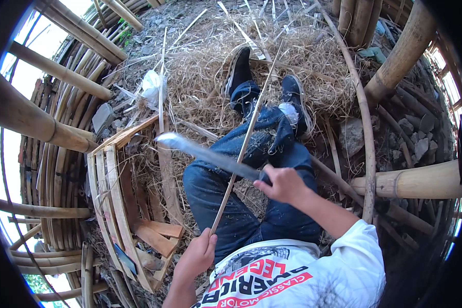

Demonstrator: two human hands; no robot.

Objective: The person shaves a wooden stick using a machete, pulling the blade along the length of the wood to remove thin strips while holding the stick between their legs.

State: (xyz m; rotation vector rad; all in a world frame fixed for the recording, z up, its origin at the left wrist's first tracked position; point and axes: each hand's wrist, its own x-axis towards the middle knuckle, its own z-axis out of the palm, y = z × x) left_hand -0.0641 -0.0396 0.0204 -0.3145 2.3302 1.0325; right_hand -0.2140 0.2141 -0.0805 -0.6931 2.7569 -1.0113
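Note:
My left hand (196, 255) is closed around the near end of a long, thin bamboo strip (253, 120). The strip runs up over my lap and between my shoes toward the far ground. Gripped by its handle in my right hand (286, 185) is a long-bladed knife (205, 154). Its blade points left and crosses over the strip above my thighs, and it looks slightly blurred. I cannot tell whether blade and strip touch. Pale fibres are scattered on my jeans (215, 195).
Curly bamboo shavings (195, 77) cover the ground around my feet. A slatted wooden crate (113, 177) lies at my left, with a phone (125, 259) on it. Beyond it sits a white plastic bag (151, 90). Thick bamboo poles (413, 179) and stones (352, 137) flank me.

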